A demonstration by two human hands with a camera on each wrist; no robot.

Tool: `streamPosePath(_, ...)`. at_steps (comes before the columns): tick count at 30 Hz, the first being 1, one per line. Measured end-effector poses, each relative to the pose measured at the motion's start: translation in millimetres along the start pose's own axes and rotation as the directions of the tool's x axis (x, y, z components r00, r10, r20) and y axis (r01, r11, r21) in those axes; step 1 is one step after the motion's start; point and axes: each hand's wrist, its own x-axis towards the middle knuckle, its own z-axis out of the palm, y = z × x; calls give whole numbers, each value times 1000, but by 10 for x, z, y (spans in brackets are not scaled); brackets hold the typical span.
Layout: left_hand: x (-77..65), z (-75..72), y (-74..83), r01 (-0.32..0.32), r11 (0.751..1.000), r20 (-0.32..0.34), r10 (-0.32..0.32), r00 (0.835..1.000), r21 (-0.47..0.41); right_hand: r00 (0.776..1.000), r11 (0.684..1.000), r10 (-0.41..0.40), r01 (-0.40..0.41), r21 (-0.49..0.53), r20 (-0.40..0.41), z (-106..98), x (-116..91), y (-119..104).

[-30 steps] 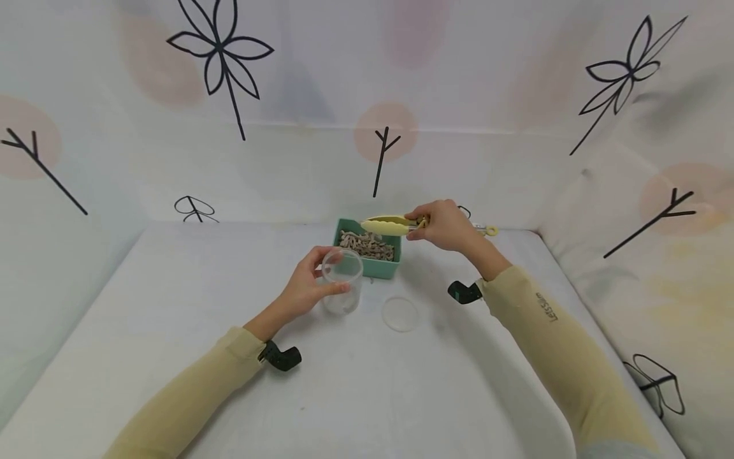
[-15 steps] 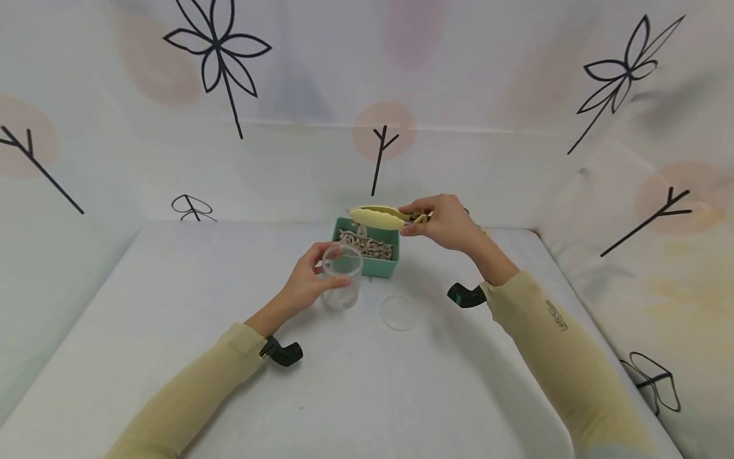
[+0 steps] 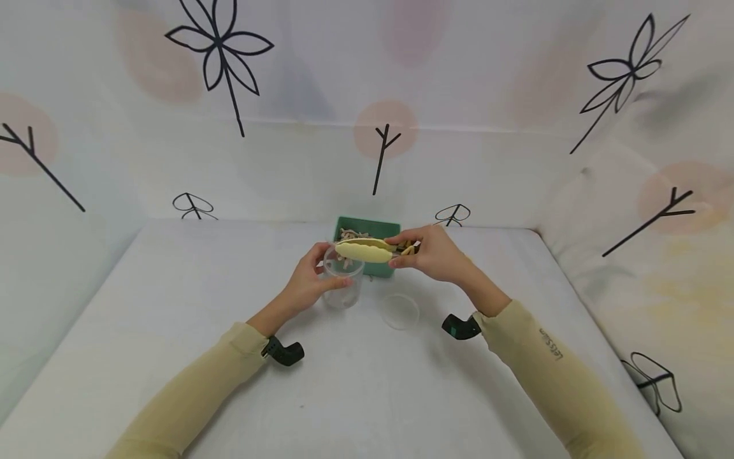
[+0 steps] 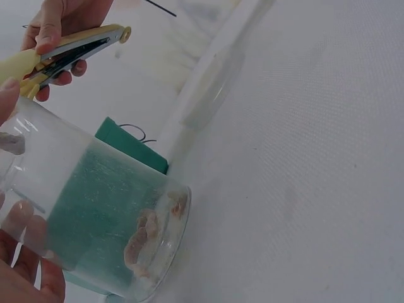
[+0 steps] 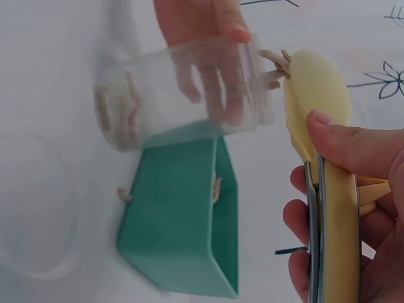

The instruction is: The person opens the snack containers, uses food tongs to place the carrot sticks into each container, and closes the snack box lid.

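Observation:
My left hand (image 3: 306, 287) grips a clear plastic jar (image 3: 343, 290) around its upper part, with the mouth upward. A few pale brown, twisted dried pieces (image 4: 142, 243) lie at the jar's bottom. In my right hand (image 3: 432, 255) is a pair of yellow tongs (image 3: 364, 251), their scalloped heads right over the jar's mouth. Several dried pieces (image 5: 276, 66) stick out from between the tongs' heads at the rim. Behind the jar stands a green rectangular box (image 3: 378, 268) holding more of these pieces, partly hidden by the tongs and right hand.
A round clear lid (image 3: 400, 312) lies flat on the white-covered table (image 3: 355, 395), right of the jar. One small loose piece (image 5: 125, 195) rests beside the green box. Patterned cloth walls (image 3: 287, 166) enclose the back and sides.
My right hand has lifted the tongs out of the green box, then brought them toward me and down over the jar's mouth. The left hand and jar have barely moved.

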Motion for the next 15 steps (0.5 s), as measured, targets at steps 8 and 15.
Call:
streamPosePath(8,3,-9,-7,-20,1000,12,21,1000,-8,1000,1000,7,-7,-20,14,25,-39,44)
streamPosePath(15,-5,-14,-15,-33,999,12,33,999,8,1000,998,5,-4,-60,18,-26,-41,75)
